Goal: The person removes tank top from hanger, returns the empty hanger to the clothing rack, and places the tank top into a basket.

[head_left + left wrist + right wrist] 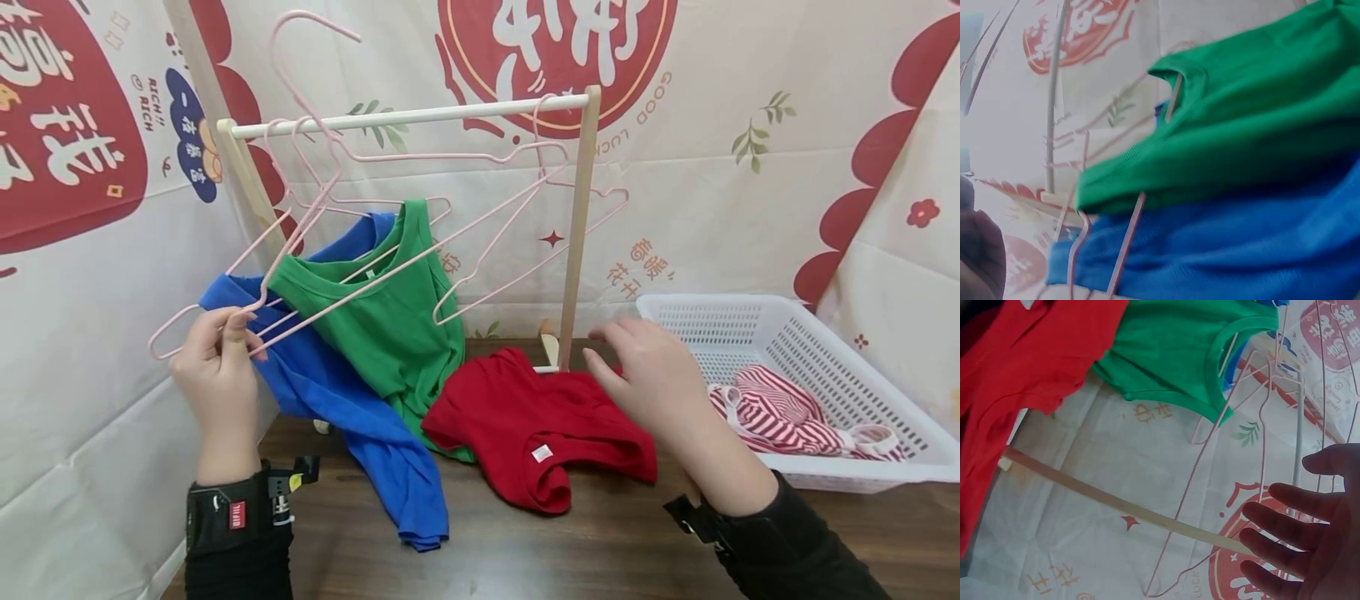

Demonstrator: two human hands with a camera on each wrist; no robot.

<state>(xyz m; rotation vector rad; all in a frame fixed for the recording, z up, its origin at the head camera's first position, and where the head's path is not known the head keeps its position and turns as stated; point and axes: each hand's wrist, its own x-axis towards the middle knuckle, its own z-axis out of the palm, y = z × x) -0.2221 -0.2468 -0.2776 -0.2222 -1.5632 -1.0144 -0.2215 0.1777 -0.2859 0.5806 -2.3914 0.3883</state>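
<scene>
My left hand (221, 367) pinches one end of a bare pink clothes hanger (420, 157), which tilts up to the right in front of the rack. Behind it a green sleeveless top (390, 325) and a blue long-sleeved shirt (330, 442) hang on pink hangers, one blue sleeve trailing onto the table. My right hand (652, 367), its fingers spread in the right wrist view, holds nothing and hovers above the right side of a red shirt (487, 417). That shirt lies on the table with its collar toward me.
A rack with a white rail (450, 112) and wooden posts stands behind the clothes. Another bare pink hanger (525, 296) hangs at its right end. To the right, a white plastic basket (870, 358) contains red-and-white striped clothing (787, 404). Printed cloth forms the backdrop.
</scene>
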